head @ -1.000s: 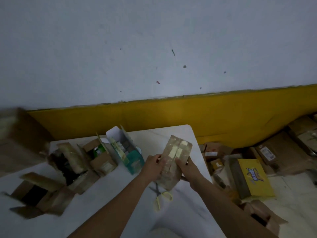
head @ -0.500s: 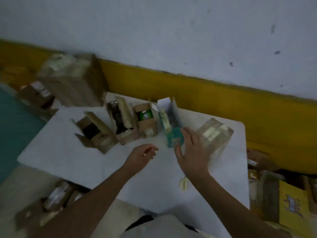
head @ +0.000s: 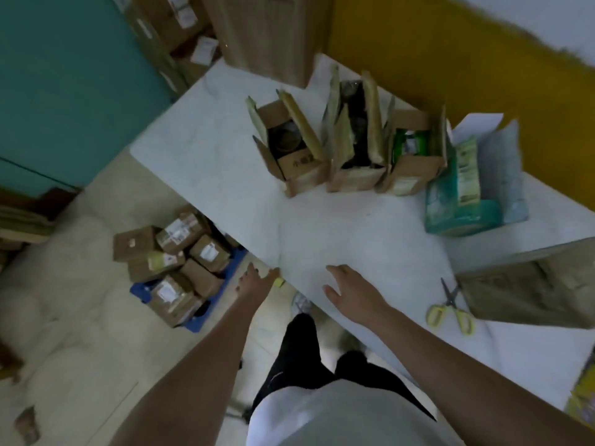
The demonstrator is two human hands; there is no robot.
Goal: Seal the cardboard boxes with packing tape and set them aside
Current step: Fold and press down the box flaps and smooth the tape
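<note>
boxes at the back, why lined up?
– flaps up, awaiting tape: three brown boxes (head: 357, 180), one teal box (head: 457, 214). one taped box (head: 531, 291) lies on the counter (head: 241, 156) beside one pair of scissors (head: 450, 305) (handy for cutting).
grips?
– left grip (head: 256, 283) and right grip (head: 354, 292) both spread, holding nothing.

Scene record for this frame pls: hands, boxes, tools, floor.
left hand: open, fingers straight, at table's near edge
right hand: open, over table, empty
open cardboard boxes: three in a row, flaps up
teal box: open, right end of row
taped box: lying at table's right, beside scissors
floor: labelled boxes piled on blue tray
</note>
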